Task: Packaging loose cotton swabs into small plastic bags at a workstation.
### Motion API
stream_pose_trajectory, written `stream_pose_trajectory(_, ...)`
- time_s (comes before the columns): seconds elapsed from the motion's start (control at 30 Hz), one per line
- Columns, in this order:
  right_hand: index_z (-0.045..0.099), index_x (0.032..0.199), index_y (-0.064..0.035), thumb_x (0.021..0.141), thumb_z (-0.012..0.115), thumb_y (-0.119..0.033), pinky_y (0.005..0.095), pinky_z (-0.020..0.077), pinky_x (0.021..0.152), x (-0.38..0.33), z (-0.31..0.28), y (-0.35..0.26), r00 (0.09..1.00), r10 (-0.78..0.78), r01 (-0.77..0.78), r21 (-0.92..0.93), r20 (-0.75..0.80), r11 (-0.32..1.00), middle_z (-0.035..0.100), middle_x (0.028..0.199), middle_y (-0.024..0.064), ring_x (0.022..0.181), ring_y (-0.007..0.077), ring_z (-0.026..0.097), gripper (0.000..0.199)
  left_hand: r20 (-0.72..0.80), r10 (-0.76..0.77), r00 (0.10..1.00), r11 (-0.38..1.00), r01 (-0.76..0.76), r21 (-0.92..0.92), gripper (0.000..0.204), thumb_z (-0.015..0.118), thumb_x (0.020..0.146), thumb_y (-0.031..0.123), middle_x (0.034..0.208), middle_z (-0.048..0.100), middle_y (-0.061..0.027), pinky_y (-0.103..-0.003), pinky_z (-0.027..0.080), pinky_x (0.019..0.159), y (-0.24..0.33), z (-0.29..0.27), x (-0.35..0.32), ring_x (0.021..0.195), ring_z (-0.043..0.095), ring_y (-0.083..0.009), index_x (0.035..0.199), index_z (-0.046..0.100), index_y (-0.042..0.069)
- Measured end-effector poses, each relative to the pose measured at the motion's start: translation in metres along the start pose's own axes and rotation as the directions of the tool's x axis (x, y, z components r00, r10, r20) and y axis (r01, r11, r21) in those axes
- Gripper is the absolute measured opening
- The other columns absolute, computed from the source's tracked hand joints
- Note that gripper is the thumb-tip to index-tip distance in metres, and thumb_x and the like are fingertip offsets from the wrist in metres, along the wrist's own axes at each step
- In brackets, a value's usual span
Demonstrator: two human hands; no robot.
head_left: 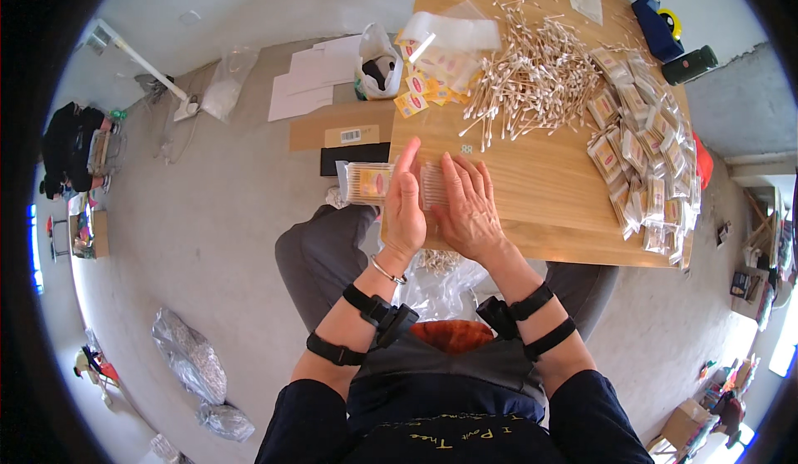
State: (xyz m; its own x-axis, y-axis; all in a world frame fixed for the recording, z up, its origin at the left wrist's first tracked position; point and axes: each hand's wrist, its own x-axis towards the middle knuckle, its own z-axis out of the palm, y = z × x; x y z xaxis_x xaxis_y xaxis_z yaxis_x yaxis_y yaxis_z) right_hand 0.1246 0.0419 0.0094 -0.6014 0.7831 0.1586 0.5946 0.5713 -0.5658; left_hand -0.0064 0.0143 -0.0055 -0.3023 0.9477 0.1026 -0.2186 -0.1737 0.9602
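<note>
While the right hand [470,202] lies palm down, open, fingers extended against a swab bundle [431,185] between the hands, the left hand [405,214] stands edgewise; its grip cannot be determined. A labelled swab packet [366,183] lies just left. Loose swabs [532,77] lie heaped beyond on the surface [549,185]; filled packets [648,156] lie right.

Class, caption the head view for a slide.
Left hand beside a swab packet, right hand against a swab row, loose swabs heaped beyond.

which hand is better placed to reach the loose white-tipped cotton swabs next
Probably the right hand: it is nearer the loose swabs, while the left hand is beside the clear plastic swab packet.
</note>
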Motion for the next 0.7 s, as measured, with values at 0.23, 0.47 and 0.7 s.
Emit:
stream_pose_trajectory(0.23, 0.028, 0.145, 0.0031, 0.092, 0.051, -0.007, 0.0443, 0.0215, 0.115, -0.002, 0.005, 0.004, 0.972, 0.163, -0.084, 0.401, -0.167, 0.912, 0.041, 0.142, 0.0188, 0.136, 0.0313, 0.035, 0.058, 0.024, -0.005, 1.0, 0.994, 0.003, 0.111, 0.066, 0.028, 0.104, 0.047, 0.15, 0.034, -0.0163, -0.035, 0.023, 0.115, 0.001, -0.002, -0.004, 0.139, 0.032, -0.0236, 0.145, 0.031, -0.004)
stream_pose_trajectory(0.47, 0.026, 0.145, 0.004, 0.101, 0.039, -0.014, 0.0401, 0.0187, 0.117, 0.0, 0.012, 0.013, 0.901, 0.358, -0.016, 0.806, -0.246, 0.592, 0.034, 0.148, 0.0179, 0.141, 0.0278, 0.028, 0.049, 0.027, -0.037, 0.999, 0.995, 0.034, 0.09, 0.064, 0.03, 0.104, 0.044, 0.148, 0.037, -0.0171, -0.033, 0.025, 0.113, 0.006, 0.005, -0.007, 0.137, 0.035, -0.0231, 0.145, 0.032, -0.004)
stream_pose_trajectory(0.7, 0.024, 0.146, 0.0049, 0.105, 0.031, -0.022, 0.0386, 0.015, 0.118, 0.001, 0.014, 0.019, 0.864, 0.397, 0.141, 0.905, -0.31, 0.401, 0.027, 0.153, 0.0175, 0.144, 0.0271, 0.021, 0.049, -0.001, -0.055, 0.998, 0.997, 0.055, -0.048, 0.064, 0.031, 0.104, 0.046, 0.148, 0.036, -0.0165, -0.033, 0.024, 0.114, 0.001, 0.007, -0.006, 0.137, 0.033, -0.0227, 0.145, 0.032, -0.003)
